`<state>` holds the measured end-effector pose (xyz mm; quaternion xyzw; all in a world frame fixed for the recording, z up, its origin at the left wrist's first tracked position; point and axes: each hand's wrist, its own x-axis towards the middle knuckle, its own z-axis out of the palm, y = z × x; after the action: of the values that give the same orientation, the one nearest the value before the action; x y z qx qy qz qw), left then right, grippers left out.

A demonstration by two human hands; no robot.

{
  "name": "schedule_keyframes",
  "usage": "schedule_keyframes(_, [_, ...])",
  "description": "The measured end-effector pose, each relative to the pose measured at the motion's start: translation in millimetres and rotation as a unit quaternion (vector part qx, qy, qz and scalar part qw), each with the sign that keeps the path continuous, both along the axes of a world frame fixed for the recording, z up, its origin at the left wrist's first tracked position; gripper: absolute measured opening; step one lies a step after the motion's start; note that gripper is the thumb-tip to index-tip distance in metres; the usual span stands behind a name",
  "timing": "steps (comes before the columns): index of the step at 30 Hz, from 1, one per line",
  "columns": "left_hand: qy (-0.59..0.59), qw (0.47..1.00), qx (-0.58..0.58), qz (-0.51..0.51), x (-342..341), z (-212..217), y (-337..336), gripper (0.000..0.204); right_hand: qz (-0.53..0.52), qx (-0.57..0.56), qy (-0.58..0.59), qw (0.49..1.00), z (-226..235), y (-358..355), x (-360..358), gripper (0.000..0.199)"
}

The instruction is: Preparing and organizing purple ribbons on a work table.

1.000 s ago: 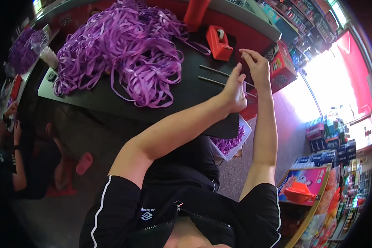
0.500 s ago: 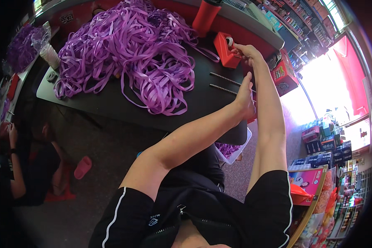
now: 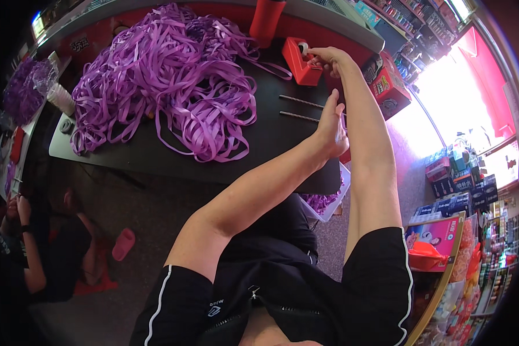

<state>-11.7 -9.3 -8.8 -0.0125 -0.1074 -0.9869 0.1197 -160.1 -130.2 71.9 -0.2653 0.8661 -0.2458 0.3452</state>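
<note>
At the table's far right, my right hand (image 3: 330, 59) reaches over a red tape dispenser (image 3: 301, 64). Its fingertips are drawn together beside the white tape roll (image 3: 303, 51); any tape between them is too small to make out. My left hand (image 3: 331, 126) is nearer, by the table's right edge, seen edge-on with fingers stretched and the thumb apart. Two thin patterned rods (image 3: 297, 100) lie on the table left of this hand, their right ends partly behind it. A large tangled heap of purple ribbon (image 3: 173, 81) covers the table's left and middle.
Behind the dispenser stands a red cylinder (image 3: 266, 22). The dark table (image 3: 259, 155) ends before my body. Below its right edge sits a white bin (image 3: 328, 210) with purple ribbon. At lower left, another person (image 3: 34, 248) sits near a pink slipper (image 3: 123, 244). Shelves and boxes line the right.
The whole view has shifted, with the table's things a little further left. Both hands stay at nearly the same places; the thumb of my left hand now shows apart from the fingers.
</note>
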Motion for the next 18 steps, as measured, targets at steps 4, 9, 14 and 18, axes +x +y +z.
schedule_keyframes(4, [0.02,1.0,0.015,0.009,3.0,0.9,-2.0,0.084,-0.021,-0.105,-0.037,0.994,-7.4,1.7,2.1,0.022])
schedule_keyframes(9, [0.007,1.0,0.009,0.005,4.8,1.8,-1.2,0.091,-0.02,-0.139,-0.094,0.986,-14.0,9.0,-6.3,0.018])
schedule_keyframes(14, [-0.068,0.998,-0.018,0.008,4.1,4.9,0.6,0.101,-0.01,-0.182,-0.129,0.975,-11.0,17.6,-13.0,0.019])
schedule_keyframes(18, [-0.078,0.996,-0.035,0.01,5.7,2.7,-3.7,0.104,-0.005,-0.179,-0.145,0.973,-5.7,34.7,-10.2,0.017])
